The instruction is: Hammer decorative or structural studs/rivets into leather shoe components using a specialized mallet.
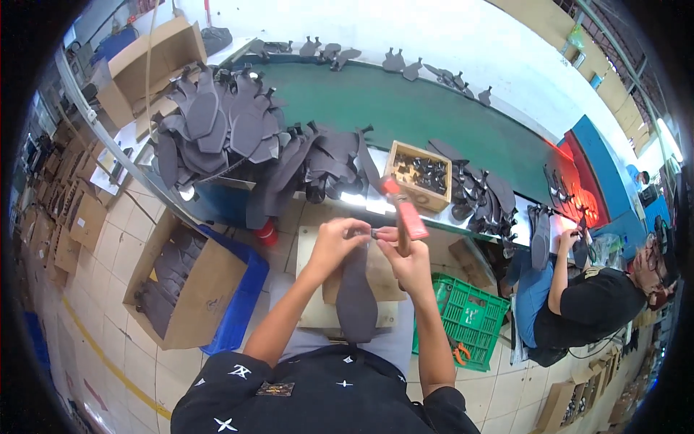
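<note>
A dark grey shoe-sole piece [356,307] lies lengthwise before me on a pale work block [312,307], its broad end toward my body. The fingers of my left hand [334,244] are closed in a pinch at its narrow far end. A small shiny part [373,233] shows between the fingertips of both hands; its kind is too small to make out. In my right hand [408,266] a hammer [410,219] with a red-sided head is gripped by its wooden handle, head up, while thumb and forefinger reach toward the small part.
Similar sole pieces are heaped on the bench [217,119] at the far left. Beyond my hands stands a wooden box [442,204] of small black parts, before a green conveyor belt [376,101]. A cardboard carton [210,289] stands left, a green crate [473,315] right. A co-worker [593,311] sits at right.
</note>
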Demonstrator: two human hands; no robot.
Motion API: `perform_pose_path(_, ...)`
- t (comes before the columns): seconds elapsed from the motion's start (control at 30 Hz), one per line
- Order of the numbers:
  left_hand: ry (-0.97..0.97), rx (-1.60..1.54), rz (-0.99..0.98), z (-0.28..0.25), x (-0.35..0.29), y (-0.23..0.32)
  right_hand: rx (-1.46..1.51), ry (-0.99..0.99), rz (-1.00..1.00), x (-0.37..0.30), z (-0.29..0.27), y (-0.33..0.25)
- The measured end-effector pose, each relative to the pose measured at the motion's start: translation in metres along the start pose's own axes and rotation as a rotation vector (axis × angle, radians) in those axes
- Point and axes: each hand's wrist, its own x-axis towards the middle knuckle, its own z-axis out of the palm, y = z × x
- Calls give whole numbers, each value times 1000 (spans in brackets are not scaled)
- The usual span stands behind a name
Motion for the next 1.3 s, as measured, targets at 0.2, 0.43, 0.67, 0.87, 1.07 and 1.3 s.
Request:
perform_pose_path(0.2, 132, -264, -60, 14, -21, 19, -128, -107, -71, 8, 6, 10)
perform_pose_path(0.43, 66, -72, 64, 4, -26, 6, -457, -181, -324, 3, 6, -2)
perform_pose_path(0.67, -94, 37, 30, -10, -18, 0, -625, -124, -317, -1, 4, -14)
perform_pose_path(0.87, -139, -390, -165, -6, -15, -5, -406, -7, -44, -58, 0, -36)
perform_pose_path(1.07, -152, -430, -158, -2, -14, -20, -455, 32, -75, -85, 10, -70)
perform_pose_path(1.3, -148, -319, -83, -8, -19, -2, -538, 55, -159, -86, 5, -91)
